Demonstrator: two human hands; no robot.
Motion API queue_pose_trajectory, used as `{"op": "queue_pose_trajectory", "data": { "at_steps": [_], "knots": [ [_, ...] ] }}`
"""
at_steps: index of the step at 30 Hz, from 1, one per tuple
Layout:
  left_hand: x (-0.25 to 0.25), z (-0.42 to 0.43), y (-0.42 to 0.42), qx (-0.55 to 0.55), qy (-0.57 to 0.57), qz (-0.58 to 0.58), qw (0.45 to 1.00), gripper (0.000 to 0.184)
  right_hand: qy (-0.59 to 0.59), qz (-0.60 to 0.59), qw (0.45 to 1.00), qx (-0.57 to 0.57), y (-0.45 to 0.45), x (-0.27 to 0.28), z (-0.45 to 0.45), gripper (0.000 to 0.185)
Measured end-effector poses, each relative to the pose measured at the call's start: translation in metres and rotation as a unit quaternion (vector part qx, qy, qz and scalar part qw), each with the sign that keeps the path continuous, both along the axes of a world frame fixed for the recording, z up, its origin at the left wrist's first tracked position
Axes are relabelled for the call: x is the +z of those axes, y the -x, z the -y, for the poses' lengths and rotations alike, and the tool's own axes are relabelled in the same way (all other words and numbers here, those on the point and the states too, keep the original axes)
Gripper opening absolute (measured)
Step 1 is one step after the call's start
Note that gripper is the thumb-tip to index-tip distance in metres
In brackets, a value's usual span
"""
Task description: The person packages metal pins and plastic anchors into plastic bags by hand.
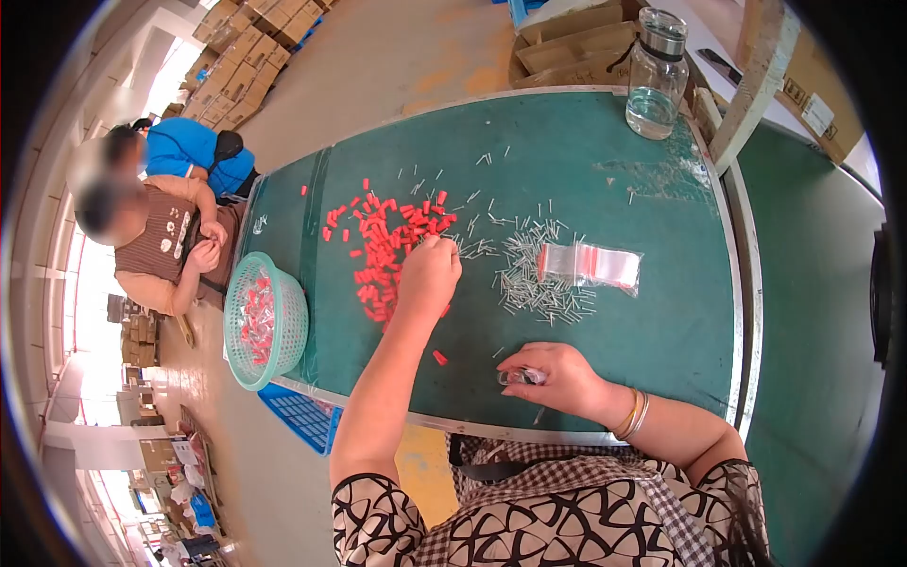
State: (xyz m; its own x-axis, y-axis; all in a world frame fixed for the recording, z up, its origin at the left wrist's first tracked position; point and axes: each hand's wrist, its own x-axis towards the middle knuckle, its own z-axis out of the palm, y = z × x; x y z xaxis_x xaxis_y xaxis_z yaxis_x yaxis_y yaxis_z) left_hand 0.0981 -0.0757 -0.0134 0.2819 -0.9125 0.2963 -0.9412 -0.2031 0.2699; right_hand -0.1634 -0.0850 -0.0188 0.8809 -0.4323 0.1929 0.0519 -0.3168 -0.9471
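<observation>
My left hand (pixel 431 271) is at the right side of a spread of small red plastic pieces (pixel 378 248), its fingers closed and pointing away from me; what they hold is too small to make out. Near the front edge of the green table (pixel 567 123), my right hand (pixel 557 380) pinches a small clear plastic bag (pixel 522 376). Beyond that hand lies a heap of thin metal screws or nails (pixel 543 293). A stack of clear zip bags with red strips (pixel 600 266) rests on the heap's right side. One red piece (pixel 440 357) sits apart, between my two arms.
A mint-green basket (pixel 295 317) with bagged red pieces stands at the table's left edge, above a blue crate (pixel 298 416). At the far right corner is a glass bottle (pixel 654 90) beside a metal post (pixel 756 85). Two people (pixel 165 236) are at the left.
</observation>
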Motion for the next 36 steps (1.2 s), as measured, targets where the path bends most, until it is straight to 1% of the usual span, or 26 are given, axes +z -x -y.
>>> {"op": "queue_pose_trajectory", "data": {
  "at_steps": [1,4,7,10,12,13,14,18,21,25,26,29,32,36],
  "knots": [
    [-0.001,0.001,-0.001,-0.008,0.008,0.017,1.000,0.004,-0.001,0.000,1.000,0.002,-0.001,-0.001,0.000,0.029],
    [0.001,0.004,-0.005,-0.037,-0.043,0.078,0.995,0.005,-0.018,-0.008,1.000,0.009,-0.001,0.002,0.001,0.031],
    [0.006,0.010,-0.004,-0.048,-0.068,0.097,0.992,0.003,-0.040,-0.004,0.999,0.009,-0.001,0.002,0.001,0.032],
    [0.003,0.007,-0.012,-0.009,-0.049,0.018,0.999,0.004,-0.045,0.000,0.999,-0.001,-0.001,0.002,0.001,0.032],
    [0.011,-0.009,-0.002,0.034,-0.007,-0.126,0.991,0.005,-0.049,-0.001,0.999,-0.012,-0.001,0.002,0.001,0.032],
    [0.017,-0.020,0.006,0.057,0.013,-0.197,0.979,0.005,-0.053,-0.001,0.998,-0.016,-0.001,0.004,0.001,0.032],
    [0.019,-0.031,0.013,0.081,0.006,-0.255,0.963,0.007,-0.055,0.000,0.998,-0.020,-0.002,0.005,0.001,0.032],
    [0.002,-0.063,0.027,0.083,0.072,-0.344,0.933,0.006,-0.051,-0.013,0.998,-0.017,-0.005,0.006,-0.001,0.032],
    [0.002,-0.061,0.021,0.093,0.084,-0.278,0.952,0.007,-0.032,-0.027,0.999,-0.014,-0.006,0.005,-0.001,0.032],
    [0.003,-0.035,0.011,0.043,0.114,-0.135,0.983,0.008,-0.022,-0.032,0.999,-0.017,-0.006,0.005,-0.002,0.031],
    [0.004,-0.028,0.009,0.054,0.078,-0.127,0.987,0.008,-0.022,-0.033,0.999,-0.018,-0.006,0.005,-0.001,0.031],
    [-0.009,-0.010,-0.001,0.013,0.051,-0.006,0.999,0.008,-0.047,-0.020,0.999,-0.011,-0.005,0.003,-0.001,0.032],
    [-0.005,0.000,0.003,0.023,-0.004,0.035,0.999,0.006,-0.071,-0.015,0.997,-0.007,-0.004,0.001,0.000,0.032],
    [0.007,0.010,0.006,0.004,-0.073,0.083,0.994,0.004,-0.056,-0.011,0.998,-0.004,-0.003,0.003,0.001,0.032]
  ]
}}
